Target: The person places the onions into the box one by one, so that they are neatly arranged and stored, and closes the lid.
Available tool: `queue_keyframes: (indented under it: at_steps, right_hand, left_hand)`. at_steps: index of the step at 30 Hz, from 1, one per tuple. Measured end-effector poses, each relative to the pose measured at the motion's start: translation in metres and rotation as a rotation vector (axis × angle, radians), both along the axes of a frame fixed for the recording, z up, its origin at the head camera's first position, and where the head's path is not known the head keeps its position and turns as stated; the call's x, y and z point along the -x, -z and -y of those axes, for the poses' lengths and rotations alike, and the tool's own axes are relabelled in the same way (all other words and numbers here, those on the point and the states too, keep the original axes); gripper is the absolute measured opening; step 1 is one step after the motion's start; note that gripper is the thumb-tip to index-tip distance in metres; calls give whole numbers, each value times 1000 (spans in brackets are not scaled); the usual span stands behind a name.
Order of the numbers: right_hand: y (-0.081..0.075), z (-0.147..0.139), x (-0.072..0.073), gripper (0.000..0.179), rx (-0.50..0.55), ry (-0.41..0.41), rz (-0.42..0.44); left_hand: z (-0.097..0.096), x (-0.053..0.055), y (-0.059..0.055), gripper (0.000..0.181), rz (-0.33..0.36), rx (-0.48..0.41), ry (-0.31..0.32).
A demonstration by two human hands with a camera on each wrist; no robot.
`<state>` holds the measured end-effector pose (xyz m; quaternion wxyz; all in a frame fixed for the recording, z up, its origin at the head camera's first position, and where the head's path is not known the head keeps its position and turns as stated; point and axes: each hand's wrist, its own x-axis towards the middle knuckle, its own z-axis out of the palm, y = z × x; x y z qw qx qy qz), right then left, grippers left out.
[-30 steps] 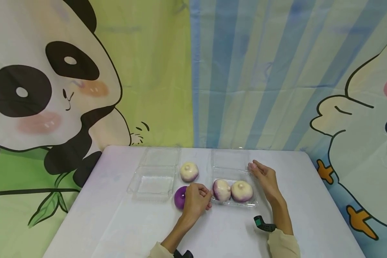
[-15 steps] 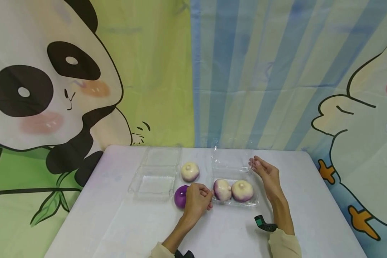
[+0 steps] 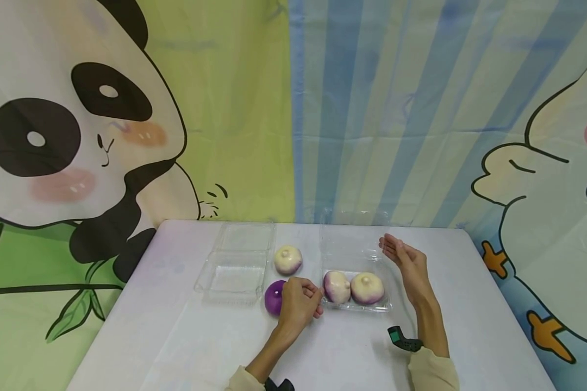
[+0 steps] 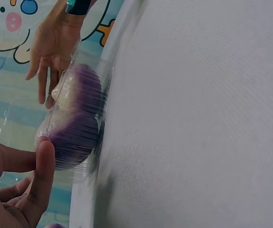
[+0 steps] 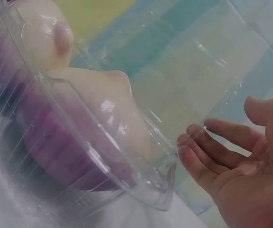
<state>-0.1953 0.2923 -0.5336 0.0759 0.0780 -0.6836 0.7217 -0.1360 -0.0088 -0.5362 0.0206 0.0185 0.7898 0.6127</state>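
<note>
Two white-and-purple turnips [image 3: 368, 288] sit side by side in a clear plastic clamshell box [image 3: 357, 308], whose lid [image 3: 354, 233] is tilted up behind them. At the box's left edge, my left hand [image 3: 298, 304] pinches the rim between thumb and finger, as the left wrist view shows [image 4: 36, 175]. My right hand [image 3: 408, 266] is at the lid's right side, its fingers [image 5: 200, 161] extended and touching the clear plastic, thumb apart. How firmly they touch cannot be told. Behind the left hand lies a purple round vegetable [image 3: 273, 298], partly hidden.
A second clear clamshell box [image 3: 232, 277] stands with its lid back on the left of the white table [image 3: 186, 347]. Between the boxes lies another turnip [image 3: 288, 260]. A printed cloth [image 3: 352, 108] hangs behind the table.
The lid of the right box has risen from lying back to a steeper tilt. My right hand has moved slightly up and to the right. The left hand stays in place.
</note>
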Motion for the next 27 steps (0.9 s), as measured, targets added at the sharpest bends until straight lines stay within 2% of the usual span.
queue_keyframes:
  at_steps: [9,14,21,27]
  right_hand:
    - [-5,-7,-5,63,-24,24,-3]
    - [-8,-10,-9,62,-46,66,33]
    - [-10,-11,-11,60,-158,96,82]
    - [-12,-10,-14,39,-238,111,87]
  left_hand:
    - [0,0,1,18,7,-21,-1]
    - [-1,0,1,19,8,-32,-1]
    - [0,-1,2,18,1,-47,3]
    - [0,-2,2,19,1,-29,-2]
